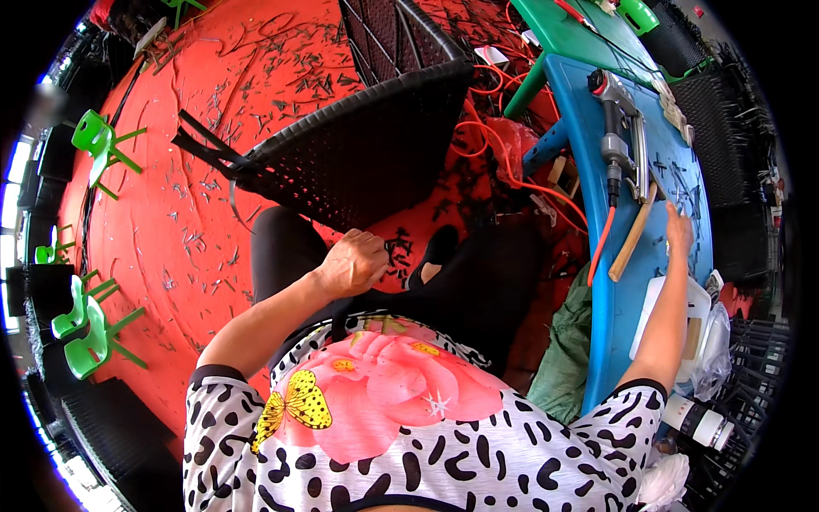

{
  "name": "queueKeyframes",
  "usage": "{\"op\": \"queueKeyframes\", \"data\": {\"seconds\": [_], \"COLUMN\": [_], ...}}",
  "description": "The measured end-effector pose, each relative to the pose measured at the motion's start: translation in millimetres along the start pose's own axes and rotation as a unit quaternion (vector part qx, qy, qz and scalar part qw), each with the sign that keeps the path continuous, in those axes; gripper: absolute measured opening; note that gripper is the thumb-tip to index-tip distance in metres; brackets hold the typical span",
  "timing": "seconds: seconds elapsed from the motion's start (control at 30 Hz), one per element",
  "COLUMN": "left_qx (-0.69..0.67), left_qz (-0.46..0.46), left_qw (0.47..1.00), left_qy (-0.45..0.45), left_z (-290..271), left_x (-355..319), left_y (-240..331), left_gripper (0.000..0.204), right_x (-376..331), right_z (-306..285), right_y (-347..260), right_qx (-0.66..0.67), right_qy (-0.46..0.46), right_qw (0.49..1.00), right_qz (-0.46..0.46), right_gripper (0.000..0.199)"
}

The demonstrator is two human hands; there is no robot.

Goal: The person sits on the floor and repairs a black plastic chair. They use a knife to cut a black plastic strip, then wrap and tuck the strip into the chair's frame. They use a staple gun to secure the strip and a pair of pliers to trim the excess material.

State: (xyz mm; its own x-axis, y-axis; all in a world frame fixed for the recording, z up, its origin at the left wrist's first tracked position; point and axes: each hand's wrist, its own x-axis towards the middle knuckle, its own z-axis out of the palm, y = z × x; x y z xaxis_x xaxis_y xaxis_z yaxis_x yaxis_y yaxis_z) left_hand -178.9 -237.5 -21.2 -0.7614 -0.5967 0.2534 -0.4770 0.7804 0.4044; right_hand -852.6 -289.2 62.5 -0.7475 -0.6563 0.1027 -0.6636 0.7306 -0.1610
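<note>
A black woven wicker furniture piece (358,145) stands tilted on the floor in front of my knees, with loose black strips (209,145) sticking out at its left end. My left hand (354,261) is closed in a fist just below its near edge; whatever its fingers hold is hidden. At the right, my right hand (680,232) reaches over the blue table (601,341), its fingertips among small dark strip scraps (678,179); its finger shape is too small to read. Left of that hand lie a wooden stick or handle (633,235) and an air stapler (612,128).
An orange hose (602,243) runs from the stapler over the table edge. Black cuttings (299,72) litter the red floor (162,282). Green chairs (101,141) stand along the left. A green table (567,38) adjoins the blue one. A white container (657,316) sits by my right forearm.
</note>
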Motion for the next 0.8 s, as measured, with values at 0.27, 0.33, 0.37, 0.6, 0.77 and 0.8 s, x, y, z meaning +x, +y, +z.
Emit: {"op": "queueKeyframes", "data": {"seconds": [0.27,0.33,0.37,0.6,0.77,0.8], "left_qx": [-0.03,-0.06,-0.072,-0.101,-0.23,-0.23], "left_qz": [-0.054,-0.124,-0.162,-0.466,-0.341,-0.282], "left_qw": [0.998,0.99,0.982,0.827,0.83,0.832], "left_qy": [-0.007,0.042,0.065,0.299,0.378,0.419], "left_z": [-6.9,-13.0,-18.5,-83.2,-142.9,-141.9], "left_x": [-9.6,-19.2,-27.3,-55.1,-29.1,-7.1], "left_y": [-0.6,-0.8,-0.2,-25.4,-39.0,-28.9], "left_gripper": [0.017,0.016,0.016,0.037,0.054,0.054], "right_x": [5.7,16.5,3.0,-148.3,-198.0,-206.7], "right_z": [12.5,21.1,13.9,-5.8,30.2,42.5], "right_y": [7.2,5.5,-23.7,-220.6,-311.8,-325.0], "right_qx": [-0.068,-0.011,0.043,0.393,0.516,0.539], "right_qy": [0.069,0.137,0.143,-0.04,-0.046,-0.048], "right_qw": [0.995,0.981,0.969,0.8,0.719,0.707], "right_qz": [-0.037,-0.139,-0.196,-0.451,-0.464,-0.455], "right_gripper": [0.067,0.058,0.052,0.033,0.033,0.034]}}
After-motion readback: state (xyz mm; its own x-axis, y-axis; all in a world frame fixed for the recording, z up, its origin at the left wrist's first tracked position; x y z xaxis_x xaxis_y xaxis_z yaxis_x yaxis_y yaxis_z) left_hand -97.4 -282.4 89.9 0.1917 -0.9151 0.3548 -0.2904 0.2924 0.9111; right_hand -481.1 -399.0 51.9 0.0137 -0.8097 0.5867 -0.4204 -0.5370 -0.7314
